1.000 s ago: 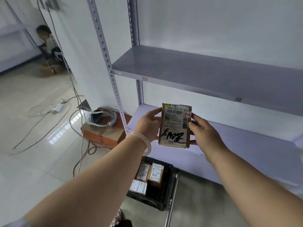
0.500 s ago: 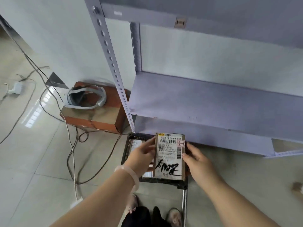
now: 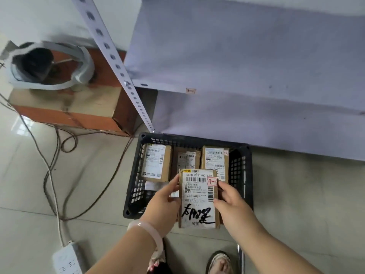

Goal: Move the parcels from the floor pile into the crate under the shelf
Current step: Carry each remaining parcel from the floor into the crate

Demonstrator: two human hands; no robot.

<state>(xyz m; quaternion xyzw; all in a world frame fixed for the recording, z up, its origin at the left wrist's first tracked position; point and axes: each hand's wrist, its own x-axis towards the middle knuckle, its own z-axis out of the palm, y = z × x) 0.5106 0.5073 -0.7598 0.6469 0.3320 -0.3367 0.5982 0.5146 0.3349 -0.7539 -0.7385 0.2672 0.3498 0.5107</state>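
Note:
A flat brown parcel (image 3: 198, 198) with a white label and black handwriting is held over the near half of the black plastic crate (image 3: 241, 175). My left hand (image 3: 165, 200) grips its left edge and my right hand (image 3: 230, 202) grips its right edge. Inside the crate lie three labelled brown parcels: one at the left (image 3: 156, 162), one in the middle (image 3: 186, 159), one at the right (image 3: 215, 158). The crate stands on the floor, its far end at the edge of the grey shelf (image 3: 256, 123). The floor pile is out of view.
A perforated shelf upright (image 3: 118, 68) runs down to the crate's far left corner. An orange-brown box (image 3: 79, 113) with a white headset (image 3: 49, 66) on top stands at the left. Cables (image 3: 51, 167) and a power strip (image 3: 67, 260) lie on the tiled floor. My feet (image 3: 219, 262) are just below the crate.
Both hands have brought the parcel down from shelf height to just over the crate. My view has tilted downward, so the crate's contents now show in full.

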